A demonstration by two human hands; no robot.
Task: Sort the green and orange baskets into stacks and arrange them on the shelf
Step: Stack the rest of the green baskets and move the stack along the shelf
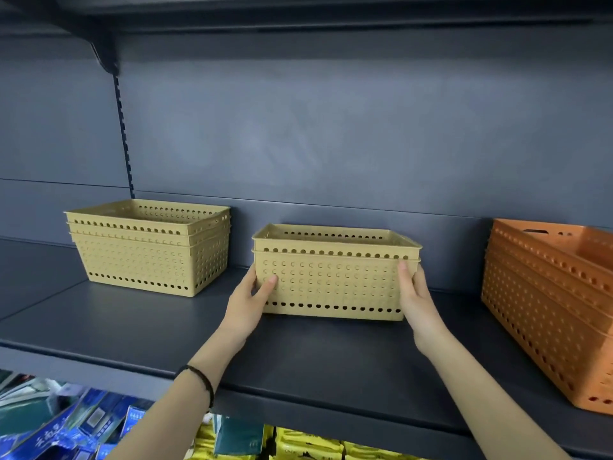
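The left hand (251, 295) and right hand (416, 293) grip the ends of a green two-basket stack (335, 280) mid-shelf (298, 353), apparently placing it; next it likely needs aligning between the taller green stack (149, 250) and orange stack (547, 293).

Both bare forearms reach up and forward over the front edge of the shelf (315, 360). The left wrist wears a dark band (203, 381). The left hand (248, 295) grips the left end of the middle basket stack (331, 280), with its thumb on the front face and its fingers hidden round the side. The right hand (416, 293) grips the right end, its thumb pointing up toward the rim.
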